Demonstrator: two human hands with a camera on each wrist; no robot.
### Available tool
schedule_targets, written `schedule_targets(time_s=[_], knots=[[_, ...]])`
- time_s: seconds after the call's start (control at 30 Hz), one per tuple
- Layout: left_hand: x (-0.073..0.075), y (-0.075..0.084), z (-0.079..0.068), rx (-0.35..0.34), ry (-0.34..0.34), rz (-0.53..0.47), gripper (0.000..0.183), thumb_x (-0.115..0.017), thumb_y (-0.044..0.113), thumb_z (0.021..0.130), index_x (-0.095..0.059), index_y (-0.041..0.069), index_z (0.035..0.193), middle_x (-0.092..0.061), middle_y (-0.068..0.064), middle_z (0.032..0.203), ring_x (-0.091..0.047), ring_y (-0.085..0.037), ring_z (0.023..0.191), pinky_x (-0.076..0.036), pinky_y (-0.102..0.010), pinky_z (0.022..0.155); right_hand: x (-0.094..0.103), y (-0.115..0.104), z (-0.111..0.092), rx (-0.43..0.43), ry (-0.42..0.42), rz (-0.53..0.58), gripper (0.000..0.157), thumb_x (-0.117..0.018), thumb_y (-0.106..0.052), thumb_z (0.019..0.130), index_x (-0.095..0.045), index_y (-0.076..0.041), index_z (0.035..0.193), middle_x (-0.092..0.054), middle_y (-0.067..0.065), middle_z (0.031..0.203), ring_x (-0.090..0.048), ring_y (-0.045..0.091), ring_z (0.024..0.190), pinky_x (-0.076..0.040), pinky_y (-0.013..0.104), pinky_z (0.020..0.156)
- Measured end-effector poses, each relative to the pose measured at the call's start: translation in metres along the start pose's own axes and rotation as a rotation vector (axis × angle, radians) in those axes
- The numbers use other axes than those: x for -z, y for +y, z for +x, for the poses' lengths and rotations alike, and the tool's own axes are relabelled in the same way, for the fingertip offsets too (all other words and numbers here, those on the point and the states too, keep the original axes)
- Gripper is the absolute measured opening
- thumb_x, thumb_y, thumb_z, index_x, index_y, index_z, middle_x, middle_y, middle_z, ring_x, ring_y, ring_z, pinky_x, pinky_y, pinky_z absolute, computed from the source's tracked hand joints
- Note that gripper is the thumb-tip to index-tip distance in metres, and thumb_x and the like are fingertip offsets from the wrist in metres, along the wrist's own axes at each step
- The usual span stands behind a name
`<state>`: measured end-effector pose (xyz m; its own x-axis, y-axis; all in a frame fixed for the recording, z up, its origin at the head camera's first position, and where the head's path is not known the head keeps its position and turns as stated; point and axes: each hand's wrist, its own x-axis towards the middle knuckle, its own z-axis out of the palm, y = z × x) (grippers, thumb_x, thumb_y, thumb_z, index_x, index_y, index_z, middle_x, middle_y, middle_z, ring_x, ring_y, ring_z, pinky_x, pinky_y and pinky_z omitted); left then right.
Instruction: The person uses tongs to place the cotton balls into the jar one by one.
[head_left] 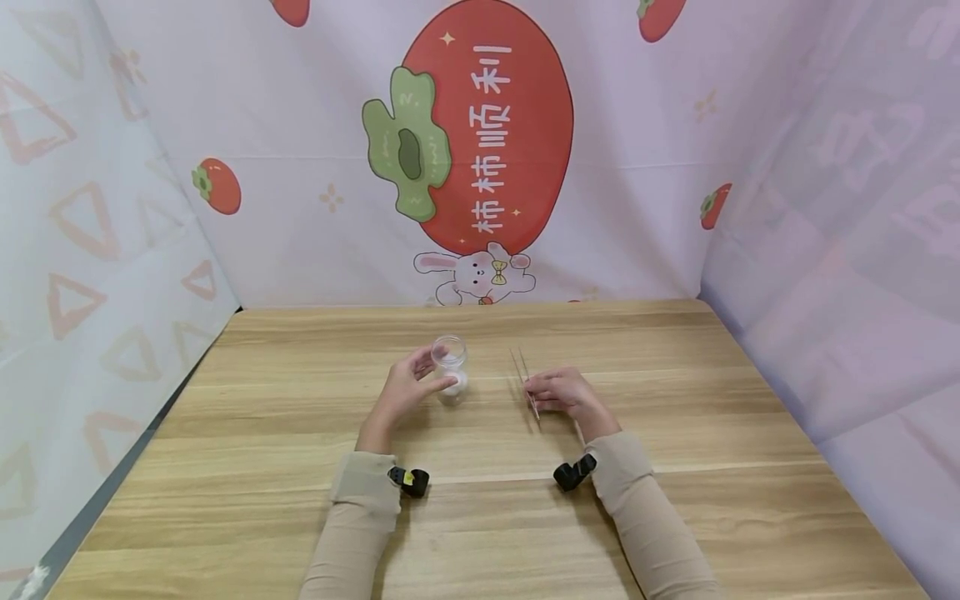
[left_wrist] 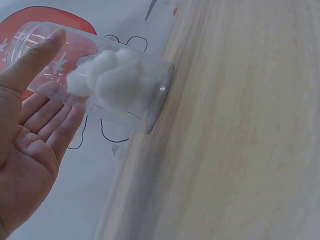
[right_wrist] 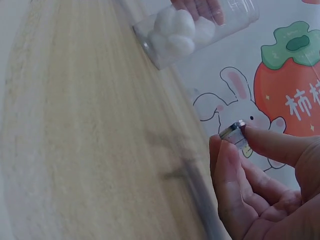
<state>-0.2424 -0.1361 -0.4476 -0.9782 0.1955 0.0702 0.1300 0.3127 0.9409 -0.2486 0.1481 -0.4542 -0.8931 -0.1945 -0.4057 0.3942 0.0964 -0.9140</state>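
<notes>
A clear plastic jar (head_left: 450,353) stands upright on the wooden table, its threaded mouth uncovered. Several white cotton balls (left_wrist: 120,85) lie in its lower half. My left hand (head_left: 408,385) holds the jar from the left, thumb on the near side and fingers behind. To the right of the jar, my right hand (head_left: 562,392) pinches metal tweezers (head_left: 532,400) between thumb and fingers. In the head view the two tweezer tips point away from me, spread apart, above the table. The right wrist view shows the tweezers (right_wrist: 234,131) nearly end-on.
The wooden table (head_left: 480,517) reaches back to a printed cloth backdrop (head_left: 637,225), with cloth walls at left and right too. Each sleeve cuff carries a small black camera, one on the left wrist (head_left: 411,481) and one on the right (head_left: 576,472).
</notes>
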Motion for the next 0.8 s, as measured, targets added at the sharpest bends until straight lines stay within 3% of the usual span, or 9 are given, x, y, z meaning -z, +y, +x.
schedule_targets(time_s=[0.23,0.5,0.8], knots=[[0.000,-0.001,0.000,-0.002,0.000,0.002,0.063,-0.079,0.021,0.080,-0.052,0.008,0.135,-0.055,-0.017,0.141,-0.051,-0.031,0.134,-0.042,-0.039,0.117,-0.003,-0.001,0.003,-0.027,0.029,-0.016,0.027,-0.063,0.001,0.089,-0.061,0.016,0.112,-0.070,-0.001,0.067,-0.065,0.006,0.058,-0.061,0.016,0.059],[0.000,-0.002,0.001,-0.009,-0.009,0.006,0.063,-0.078,0.021,0.080,-0.051,0.008,0.136,-0.054,-0.017,0.142,-0.051,-0.032,0.134,-0.042,-0.039,0.117,-0.007,-0.004,0.008,-0.040,0.065,-0.013,0.011,-0.062,0.005,0.088,-0.065,0.011,0.096,-0.068,0.000,0.064,-0.065,0.009,0.056,-0.062,0.018,0.058],[0.001,-0.002,0.000,-0.015,0.005,0.005,0.063,-0.079,0.020,0.079,-0.052,0.007,0.135,-0.055,-0.017,0.141,-0.051,-0.032,0.134,-0.042,-0.039,0.117,-0.011,-0.005,0.009,-0.064,0.101,-0.037,0.012,-0.063,0.008,0.085,-0.066,0.014,0.096,-0.067,0.002,0.058,-0.064,0.009,0.052,-0.061,0.019,0.055]])
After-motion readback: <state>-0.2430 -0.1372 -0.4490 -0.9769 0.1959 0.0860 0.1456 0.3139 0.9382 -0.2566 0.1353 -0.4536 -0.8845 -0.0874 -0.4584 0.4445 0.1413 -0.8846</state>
